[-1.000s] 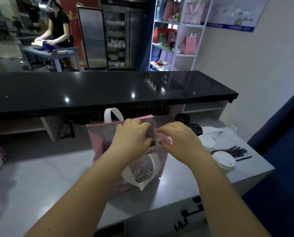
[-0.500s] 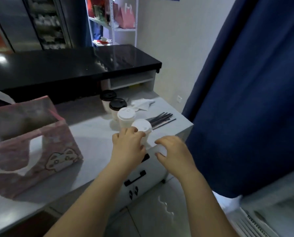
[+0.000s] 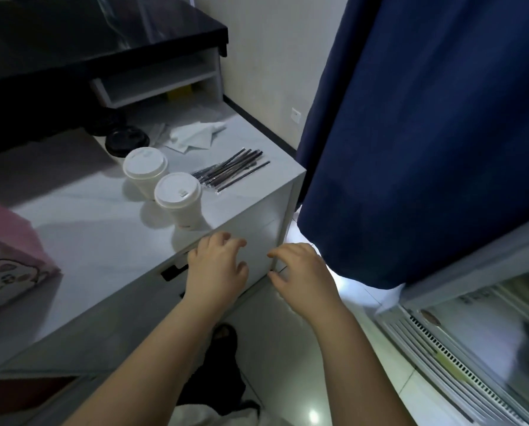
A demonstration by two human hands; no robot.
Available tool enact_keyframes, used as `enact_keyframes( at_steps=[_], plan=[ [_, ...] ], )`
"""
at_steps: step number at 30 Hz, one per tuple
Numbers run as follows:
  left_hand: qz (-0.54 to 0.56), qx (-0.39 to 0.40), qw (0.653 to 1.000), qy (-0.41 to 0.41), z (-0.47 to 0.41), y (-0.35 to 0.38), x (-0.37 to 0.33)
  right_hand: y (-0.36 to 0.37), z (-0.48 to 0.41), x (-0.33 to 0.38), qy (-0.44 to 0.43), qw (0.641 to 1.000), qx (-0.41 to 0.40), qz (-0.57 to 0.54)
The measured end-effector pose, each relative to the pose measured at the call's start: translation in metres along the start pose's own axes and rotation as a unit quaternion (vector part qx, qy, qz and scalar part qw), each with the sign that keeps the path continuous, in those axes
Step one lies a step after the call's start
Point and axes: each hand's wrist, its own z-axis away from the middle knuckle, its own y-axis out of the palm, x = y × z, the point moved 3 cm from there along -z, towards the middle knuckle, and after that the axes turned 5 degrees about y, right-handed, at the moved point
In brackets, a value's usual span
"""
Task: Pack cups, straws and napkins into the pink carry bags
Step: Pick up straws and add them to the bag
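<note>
On a pale grey counter [image 3: 88, 241], two paper cups with white lids stand upright and just beside each other, the nearer white-lidded cup [image 3: 178, 199] close to the front edge and the farther white-lidded cup [image 3: 145, 172] behind it to the left. Behind them, in the shadow of a black upper countertop [image 3: 88, 35], stands a black-lidded cup [image 3: 127, 142], with a second dark cup [image 3: 105, 121] hard to make out beyond it. A bundle of dark wrapped straws [image 3: 231, 170] lies flat to the right of the white-lidded pair, near the counter's right edge, and loose white napkins [image 3: 195, 136] lie behind the straws. The pink carry bag [image 3: 8, 256], printed with a cartoon animal, stands at the far left, partly out of view and well apart from the cups. The person's left hand [image 3: 217, 265] hovers at the counter's front edge just below the nearer white-lidded cup, empty, its fingers spread and loosely bent. The right hand [image 3: 300, 272] hangs beside it off the counter's corner, over the tiled floor [image 3: 288, 348], also empty with fingers apart and lightly curled. A dark blue curtain [image 3: 426, 133] fills the right side, above a glass-fronted chiller [image 3: 472, 333] at lower right, and a white open shelf [image 3: 165, 78] sits under the black countertop
</note>
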Motion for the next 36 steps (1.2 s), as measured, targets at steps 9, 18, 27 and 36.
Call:
enact_keyframes(
  at_steps=[9, 18, 27, 36],
  plan=[
    [0.020, -0.028, 0.999, 0.035, -0.132, -0.013, 0.003, -0.013, -0.129, -0.010, 0.003, 1.000, 0.012, 0.009],
    [-0.008, -0.027, 0.999, -0.022, -0.252, -0.055, 0.038, -0.028, -0.270, 0.006, -0.038, 0.999, 0.007, 0.014],
    [-0.014, 0.006, 0.993, -0.119, -0.288, -0.052, 0.070, -0.014, -0.371, 0.003, -0.080, 0.992, 0.098, 0.001],
    [0.003, -0.028, 0.957, -0.289, -0.286, -0.065, 0.093, 0.049, -0.426, 0.017, -0.258, 0.911, 0.277, 0.162]
  ],
)
